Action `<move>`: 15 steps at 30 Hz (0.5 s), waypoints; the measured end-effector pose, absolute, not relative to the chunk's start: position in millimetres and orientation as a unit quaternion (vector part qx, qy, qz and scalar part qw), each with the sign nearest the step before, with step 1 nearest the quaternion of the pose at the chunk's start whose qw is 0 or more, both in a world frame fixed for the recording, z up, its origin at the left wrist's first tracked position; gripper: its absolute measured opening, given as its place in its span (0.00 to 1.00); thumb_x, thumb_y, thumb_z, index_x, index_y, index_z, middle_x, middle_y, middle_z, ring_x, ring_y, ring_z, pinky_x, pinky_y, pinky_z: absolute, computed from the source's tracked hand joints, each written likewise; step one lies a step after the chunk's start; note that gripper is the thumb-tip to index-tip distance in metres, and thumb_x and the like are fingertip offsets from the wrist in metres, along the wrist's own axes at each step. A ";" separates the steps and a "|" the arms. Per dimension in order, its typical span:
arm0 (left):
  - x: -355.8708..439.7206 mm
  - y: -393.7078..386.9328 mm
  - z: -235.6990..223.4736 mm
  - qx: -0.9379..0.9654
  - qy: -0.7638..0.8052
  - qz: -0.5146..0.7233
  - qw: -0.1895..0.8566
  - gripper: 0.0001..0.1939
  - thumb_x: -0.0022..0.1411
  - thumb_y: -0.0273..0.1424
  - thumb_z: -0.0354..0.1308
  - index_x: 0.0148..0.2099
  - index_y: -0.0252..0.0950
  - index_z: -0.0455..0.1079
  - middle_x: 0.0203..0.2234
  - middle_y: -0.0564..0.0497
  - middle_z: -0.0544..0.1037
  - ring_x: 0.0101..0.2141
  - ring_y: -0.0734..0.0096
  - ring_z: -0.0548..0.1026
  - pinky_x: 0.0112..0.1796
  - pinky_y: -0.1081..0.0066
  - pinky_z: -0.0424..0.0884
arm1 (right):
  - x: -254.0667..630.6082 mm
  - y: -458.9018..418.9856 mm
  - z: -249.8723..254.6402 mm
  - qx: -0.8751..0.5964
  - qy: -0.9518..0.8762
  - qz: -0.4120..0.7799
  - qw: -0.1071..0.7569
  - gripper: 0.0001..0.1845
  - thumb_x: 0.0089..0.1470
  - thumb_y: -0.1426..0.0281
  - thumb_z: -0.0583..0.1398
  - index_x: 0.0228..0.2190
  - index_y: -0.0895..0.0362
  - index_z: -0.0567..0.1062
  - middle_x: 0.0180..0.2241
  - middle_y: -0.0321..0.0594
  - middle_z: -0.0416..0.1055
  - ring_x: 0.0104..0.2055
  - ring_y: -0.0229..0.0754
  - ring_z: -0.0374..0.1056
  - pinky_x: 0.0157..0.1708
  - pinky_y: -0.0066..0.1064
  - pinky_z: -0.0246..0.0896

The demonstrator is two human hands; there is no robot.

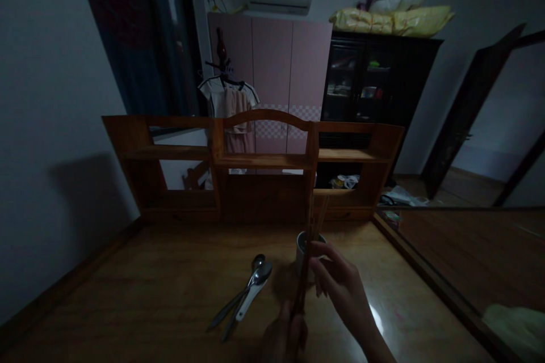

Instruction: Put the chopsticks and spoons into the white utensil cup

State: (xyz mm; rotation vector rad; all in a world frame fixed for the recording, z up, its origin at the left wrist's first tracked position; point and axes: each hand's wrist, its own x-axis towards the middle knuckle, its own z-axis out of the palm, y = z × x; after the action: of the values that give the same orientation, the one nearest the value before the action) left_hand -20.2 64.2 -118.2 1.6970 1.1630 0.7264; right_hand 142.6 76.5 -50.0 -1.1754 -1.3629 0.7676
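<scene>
A bundle of dark chopsticks [303, 289] rises from my left hand [283, 332], whose fingers are wrapped round the lower part. The fingertips of my right hand [343, 281] pinch at the same chopsticks higher up, in front of a cup [300, 258]. That cup stands on the table, partly hidden by the chopsticks and my right hand. Paler sticks [322, 215] show above the rim, apparently standing in it. To the left lie several spoons, crossed over one another, among them a white-handled spoon [252, 293] and a dark-handled metal spoon [258, 262].
The wooden table [162, 283] has a raised edge on the right. At its back stands a wooden shelf unit [264, 161] with open compartments. A wall [51, 142] borders the left side. Pale cloth or plastic [517, 323] lies at the lower right.
</scene>
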 end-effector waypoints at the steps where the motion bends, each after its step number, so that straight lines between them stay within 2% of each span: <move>1: -17.8 65.9 -118.9 0.692 0.471 0.280 0.471 0.20 0.66 0.44 0.40 0.46 0.39 0.68 0.27 0.50 0.78 0.30 0.68 0.76 0.32 0.74 0.68 | 141.9 77.1 -46.7 -0.501 -0.585 0.312 0.557 0.18 0.58 0.59 0.59 0.46 0.55 0.69 0.28 0.36 0.71 0.25 0.36 0.66 0.22 0.25 0.60; 5: -10.5 75.1 -126.3 0.698 0.459 0.260 0.483 0.16 0.66 0.42 0.43 0.42 0.41 0.68 0.25 0.53 0.77 0.27 0.69 0.74 0.29 0.75 0.66 | 139.2 74.6 -38.6 -0.510 -0.614 0.247 0.550 0.16 0.58 0.61 0.60 0.46 0.54 0.70 0.32 0.37 0.72 0.31 0.38 0.69 0.28 0.26 0.64; 9: -3.3 82.8 -138.3 0.708 0.438 0.268 0.485 0.18 0.65 0.44 0.43 0.38 0.40 0.69 0.27 0.51 0.75 0.25 0.70 0.72 0.27 0.74 0.66 | 138.7 70.7 -37.4 -0.505 -0.630 0.236 0.540 0.12 0.60 0.63 0.58 0.44 0.54 0.72 0.35 0.39 0.73 0.34 0.40 0.70 0.31 0.27 0.64; 15: -4.6 87.0 -153.6 0.724 0.410 0.294 0.471 0.21 0.65 0.47 0.44 0.40 0.38 0.70 0.32 0.49 0.74 0.29 0.69 0.72 0.31 0.73 0.67 | 142.2 70.1 -43.0 -0.503 -0.627 0.219 0.554 0.10 0.60 0.64 0.58 0.42 0.55 0.73 0.33 0.39 0.73 0.32 0.39 0.69 0.31 0.27 0.63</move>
State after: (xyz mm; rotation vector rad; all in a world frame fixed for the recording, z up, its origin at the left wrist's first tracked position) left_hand -4.6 87.0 -153.6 1.7728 1.0031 0.7196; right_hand 142.2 70.1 -43.0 -1.1877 -1.4815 0.5180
